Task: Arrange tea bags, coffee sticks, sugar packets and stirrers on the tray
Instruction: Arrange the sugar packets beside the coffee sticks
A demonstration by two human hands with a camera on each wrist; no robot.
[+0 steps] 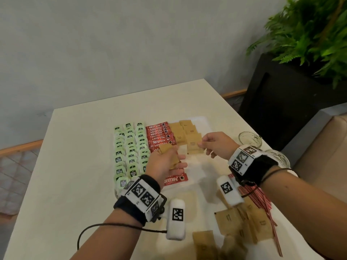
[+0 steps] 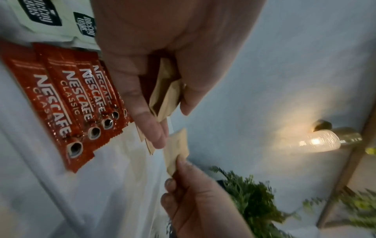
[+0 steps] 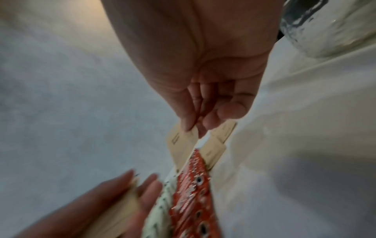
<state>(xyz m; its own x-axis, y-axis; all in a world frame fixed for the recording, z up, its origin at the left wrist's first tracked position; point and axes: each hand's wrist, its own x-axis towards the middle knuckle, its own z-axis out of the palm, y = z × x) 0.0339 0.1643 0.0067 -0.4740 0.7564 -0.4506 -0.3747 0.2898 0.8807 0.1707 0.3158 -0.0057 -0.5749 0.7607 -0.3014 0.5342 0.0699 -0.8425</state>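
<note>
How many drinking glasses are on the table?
2, both at the table's right edge: one glass beyond the right hand, another glass just behind that wrist, partly hidden. More may sit outside the view.

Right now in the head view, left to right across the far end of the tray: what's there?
green tea bags → red coffee sticks → brown sugar packets → bare tray strip → glass on the table
</note>
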